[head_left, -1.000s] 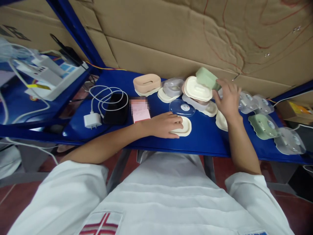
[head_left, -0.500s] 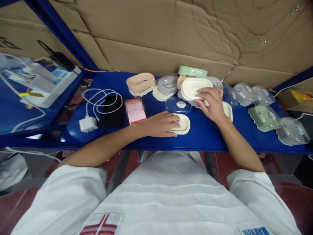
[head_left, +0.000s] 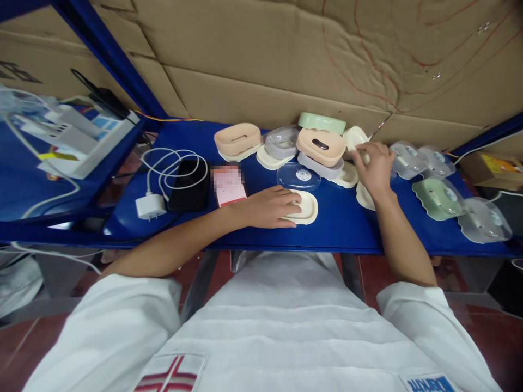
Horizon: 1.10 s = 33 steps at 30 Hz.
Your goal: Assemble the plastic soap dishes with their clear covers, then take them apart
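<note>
My left hand (head_left: 272, 208) lies over a cream oval tray (head_left: 312, 208) at the shelf's front edge, fingers slightly apart and resting on it. My right hand (head_left: 375, 166) pinches another cream oval tray (head_left: 356, 136), which is tilted up behind the fingers. Just left of that, a peach box with a slot (head_left: 321, 146) sits on a lilac piece (head_left: 327, 167). A pale green box (head_left: 322, 122) stands behind them. In front lies a clear oval cover (head_left: 299, 177) with a round label. One more cream piece (head_left: 365, 197) lies below my right hand.
Further left are a peach box (head_left: 237, 139) and a lilac piece under a clear cover (head_left: 281, 141). A phone (head_left: 229, 188), a black device (head_left: 188, 188) and a white charger (head_left: 150, 207) with coiled cable lie nearby. Several clear-covered boxes (head_left: 439, 198) line the right. Cardboard (head_left: 253, 65) stands behind.
The right hand set the green box down at the back, then lifted the cream tray off the peach box and moved it right and back. The left hand stayed on its tray.
</note>
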{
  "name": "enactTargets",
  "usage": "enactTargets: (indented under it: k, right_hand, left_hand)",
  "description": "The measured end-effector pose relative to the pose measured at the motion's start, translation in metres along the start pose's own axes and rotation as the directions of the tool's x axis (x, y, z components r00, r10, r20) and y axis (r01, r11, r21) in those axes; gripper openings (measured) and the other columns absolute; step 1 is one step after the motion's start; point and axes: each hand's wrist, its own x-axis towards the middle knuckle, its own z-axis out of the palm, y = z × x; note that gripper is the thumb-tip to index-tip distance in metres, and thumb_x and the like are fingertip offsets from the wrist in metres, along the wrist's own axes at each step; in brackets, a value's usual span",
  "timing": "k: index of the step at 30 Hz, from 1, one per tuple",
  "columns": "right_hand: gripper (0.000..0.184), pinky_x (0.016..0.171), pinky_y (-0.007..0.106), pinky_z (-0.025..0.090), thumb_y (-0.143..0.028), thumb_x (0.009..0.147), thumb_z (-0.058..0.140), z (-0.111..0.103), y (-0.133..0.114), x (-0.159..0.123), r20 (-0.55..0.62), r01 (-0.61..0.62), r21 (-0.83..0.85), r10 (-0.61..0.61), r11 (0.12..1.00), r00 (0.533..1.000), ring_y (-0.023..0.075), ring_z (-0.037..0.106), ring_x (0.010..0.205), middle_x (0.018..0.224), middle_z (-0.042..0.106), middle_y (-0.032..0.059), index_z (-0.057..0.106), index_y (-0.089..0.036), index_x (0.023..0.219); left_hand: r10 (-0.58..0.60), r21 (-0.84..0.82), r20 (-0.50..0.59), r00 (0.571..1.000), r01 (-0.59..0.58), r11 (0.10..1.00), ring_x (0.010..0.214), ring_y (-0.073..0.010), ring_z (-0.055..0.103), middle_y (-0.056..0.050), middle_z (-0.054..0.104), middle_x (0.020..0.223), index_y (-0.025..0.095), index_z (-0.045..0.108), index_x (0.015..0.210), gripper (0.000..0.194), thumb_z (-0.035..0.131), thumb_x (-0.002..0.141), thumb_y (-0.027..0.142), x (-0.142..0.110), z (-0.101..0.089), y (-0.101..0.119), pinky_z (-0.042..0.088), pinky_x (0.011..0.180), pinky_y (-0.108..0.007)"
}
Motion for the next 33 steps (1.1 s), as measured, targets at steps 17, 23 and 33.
enactTargets:
  k: [17,23,33]
  right_hand:
    - [0.057,0.114,0.054,0.031,-0.034,0.105,0.056,-0.023,0.122,0.008,0.123,-0.399,-0.215,0.430,0.891,0.894,0.0370,0.048,0.145,0.161,0.056,0.0265,0.059,-0.014,0.158]
    - [0.074,0.119,0.055,0.028,-0.045,0.096,0.073,-0.009,0.130,0.009,0.040,-0.513,-0.201,0.530,0.834,0.847,0.0378,0.043,0.148,0.167,0.041,0.0253,0.050,-0.024,0.163]
    - [0.076,0.118,0.061,0.029,-0.029,0.087,0.082,0.003,0.146,0.009,-0.004,-0.565,-0.024,0.565,0.825,0.825,0.0352,0.039,0.150,0.168,0.045,0.0280,0.059,-0.022,0.159]
  left_hand:
    - [-0.017,0.006,0.017,1.000,0.017,1.000,0.121,-0.0286,0.071,-0.014,0.075,0.135,0.019,0.078,0.123,0.029,0.075,0.105,0.041,0.000,-0.001,0.000,0.048,0.099,-0.037]
    - [-0.021,0.018,0.042,0.999,0.021,1.000,0.123,-0.0287,0.071,-0.013,0.074,0.136,0.019,0.078,0.123,0.030,0.073,0.107,0.043,0.001,-0.001,-0.001,0.048,0.099,-0.037]
    - [-0.014,0.045,0.044,0.999,0.012,0.999,0.122,-0.0284,0.071,-0.013,0.074,0.136,0.018,0.077,0.124,0.030,0.073,0.107,0.043,0.000,-0.003,0.002,0.047,0.098,-0.037]
